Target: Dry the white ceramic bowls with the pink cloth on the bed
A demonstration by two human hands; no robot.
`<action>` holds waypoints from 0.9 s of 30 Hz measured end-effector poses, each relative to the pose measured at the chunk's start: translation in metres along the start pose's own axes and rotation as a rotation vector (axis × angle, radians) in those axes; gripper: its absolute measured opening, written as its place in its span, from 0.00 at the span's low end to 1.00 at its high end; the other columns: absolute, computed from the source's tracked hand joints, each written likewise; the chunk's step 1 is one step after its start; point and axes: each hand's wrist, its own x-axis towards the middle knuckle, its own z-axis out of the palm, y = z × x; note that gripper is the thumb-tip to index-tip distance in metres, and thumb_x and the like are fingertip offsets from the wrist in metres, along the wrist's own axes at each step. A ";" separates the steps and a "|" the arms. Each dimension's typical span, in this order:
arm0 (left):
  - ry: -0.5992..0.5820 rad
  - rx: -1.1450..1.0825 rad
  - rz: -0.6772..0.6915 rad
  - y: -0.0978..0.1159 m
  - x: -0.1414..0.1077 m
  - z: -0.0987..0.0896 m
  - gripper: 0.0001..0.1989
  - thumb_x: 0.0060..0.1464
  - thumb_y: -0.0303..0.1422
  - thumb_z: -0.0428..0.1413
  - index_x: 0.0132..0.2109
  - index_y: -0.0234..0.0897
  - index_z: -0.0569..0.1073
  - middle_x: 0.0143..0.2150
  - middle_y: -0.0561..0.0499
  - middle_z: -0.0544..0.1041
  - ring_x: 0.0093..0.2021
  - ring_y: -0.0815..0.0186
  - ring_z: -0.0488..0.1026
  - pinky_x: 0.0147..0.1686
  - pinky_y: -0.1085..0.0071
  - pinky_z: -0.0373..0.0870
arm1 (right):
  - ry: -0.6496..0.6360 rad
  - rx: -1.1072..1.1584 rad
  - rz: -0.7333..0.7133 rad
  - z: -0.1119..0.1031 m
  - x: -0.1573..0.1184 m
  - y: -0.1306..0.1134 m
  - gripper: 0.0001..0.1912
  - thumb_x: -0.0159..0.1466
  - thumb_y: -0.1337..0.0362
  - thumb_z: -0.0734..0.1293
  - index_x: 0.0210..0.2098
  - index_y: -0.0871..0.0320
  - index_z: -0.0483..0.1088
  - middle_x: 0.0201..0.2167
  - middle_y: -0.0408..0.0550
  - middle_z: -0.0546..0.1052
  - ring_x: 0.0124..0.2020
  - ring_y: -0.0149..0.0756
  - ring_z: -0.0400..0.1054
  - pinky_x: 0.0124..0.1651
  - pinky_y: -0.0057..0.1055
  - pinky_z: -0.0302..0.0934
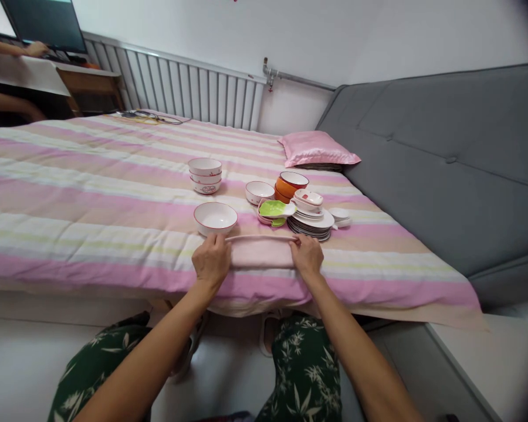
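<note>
A pale pink folded cloth [262, 253] lies at the near edge of the striped bed, its far edge lifted slightly. My left hand [212, 258] pinches its far left corner, and my right hand [307, 255] pinches the far right corner. Just beyond my left hand stands a wide white bowl [215, 218] with a red rim. Past my right hand sits a stack of plates [310, 225], with small white dishes [308, 198] on top. Beside it are green leaf-shaped dishes [274, 208], a smaller white bowl [259, 191] and orange bowls [291, 184].
Three stacked white bowls [205, 174] stand farther back on the bedspread [92, 193]. White spoons [341, 217] lie right of the plates. A pink pillow [317, 147] rests near the grey headboard [440, 158]. Cables [152, 117] lie at the far edge. Another person's hand [36, 49] is at a desk.
</note>
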 end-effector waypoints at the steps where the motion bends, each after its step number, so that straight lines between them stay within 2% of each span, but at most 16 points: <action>1: 0.021 -0.013 0.027 0.000 -0.001 0.002 0.12 0.57 0.34 0.51 0.45 0.36 0.73 0.36 0.45 0.75 0.30 0.60 0.71 0.26 0.67 0.55 | 0.002 0.002 0.004 0.002 0.000 0.000 0.15 0.60 0.66 0.63 0.46 0.60 0.72 0.36 0.53 0.77 0.40 0.44 0.66 0.45 0.37 0.59; 3: 0.044 -0.085 0.149 0.001 -0.004 0.004 0.14 0.58 0.32 0.48 0.49 0.36 0.72 0.38 0.44 0.75 0.32 0.60 0.72 0.28 0.67 0.60 | 0.030 0.019 0.011 0.001 0.000 -0.001 0.22 0.60 0.67 0.63 0.54 0.62 0.66 0.42 0.56 0.76 0.44 0.45 0.66 0.49 0.40 0.59; 5: 0.012 -0.197 0.331 0.003 -0.006 0.005 0.14 0.59 0.32 0.47 0.48 0.35 0.72 0.39 0.44 0.75 0.37 0.60 0.73 0.34 0.68 0.66 | 0.067 0.074 -0.021 -0.005 -0.002 -0.004 0.25 0.60 0.67 0.61 0.57 0.64 0.63 0.48 0.58 0.74 0.48 0.46 0.65 0.53 0.42 0.58; 7: -0.058 -0.300 0.476 0.007 -0.008 0.007 0.15 0.58 0.33 0.49 0.49 0.33 0.71 0.44 0.42 0.75 0.43 0.59 0.73 0.41 0.67 0.69 | 0.045 0.168 -0.156 -0.013 -0.005 -0.011 0.25 0.60 0.67 0.60 0.57 0.63 0.63 0.51 0.57 0.72 0.51 0.45 0.64 0.56 0.41 0.57; 10: -0.164 -0.376 0.585 0.015 -0.011 0.014 0.25 0.54 0.36 0.52 0.57 0.28 0.66 0.55 0.36 0.71 0.53 0.55 0.69 0.53 0.62 0.66 | -0.166 0.264 -0.471 -0.022 -0.014 -0.024 0.29 0.55 0.69 0.62 0.57 0.62 0.63 0.57 0.54 0.68 0.59 0.42 0.59 0.63 0.40 0.51; 13: -0.261 -0.361 0.692 0.023 -0.019 0.027 0.28 0.55 0.35 0.51 0.61 0.25 0.61 0.61 0.34 0.65 0.63 0.54 0.61 0.61 0.58 0.57 | -0.336 0.247 -0.537 -0.022 -0.025 -0.035 0.37 0.53 0.68 0.62 0.62 0.67 0.56 0.63 0.57 0.60 0.65 0.44 0.50 0.66 0.43 0.47; 15: -0.291 -0.330 0.680 0.027 -0.025 0.035 0.30 0.56 0.35 0.49 0.63 0.25 0.57 0.64 0.34 0.60 0.65 0.55 0.56 0.63 0.57 0.53 | -0.440 0.217 -0.535 -0.018 -0.034 -0.039 0.41 0.52 0.68 0.61 0.65 0.70 0.50 0.66 0.58 0.55 0.67 0.45 0.45 0.67 0.45 0.44; 18: -0.302 -0.286 0.652 0.027 -0.032 0.045 0.30 0.58 0.38 0.46 0.64 0.24 0.56 0.65 0.34 0.59 0.66 0.55 0.55 0.64 0.56 0.50 | -0.532 0.147 -0.505 -0.009 -0.045 -0.040 0.40 0.55 0.68 0.58 0.66 0.71 0.45 0.67 0.58 0.49 0.68 0.45 0.41 0.68 0.47 0.40; 22: -0.295 -0.299 0.656 0.022 -0.034 0.049 0.30 0.60 0.40 0.45 0.64 0.26 0.56 0.66 0.35 0.58 0.67 0.55 0.54 0.65 0.56 0.47 | -0.503 0.076 -0.475 0.000 -0.051 -0.035 0.37 0.58 0.68 0.56 0.66 0.69 0.45 0.68 0.56 0.49 0.69 0.44 0.40 0.68 0.48 0.39; 27: -0.314 -0.311 0.588 0.021 -0.030 0.045 0.32 0.57 0.41 0.49 0.64 0.27 0.57 0.65 0.35 0.59 0.66 0.54 0.55 0.64 0.55 0.49 | -0.444 0.025 -0.448 0.001 -0.048 -0.027 0.35 0.58 0.68 0.58 0.65 0.63 0.51 0.67 0.56 0.52 0.68 0.46 0.44 0.67 0.49 0.41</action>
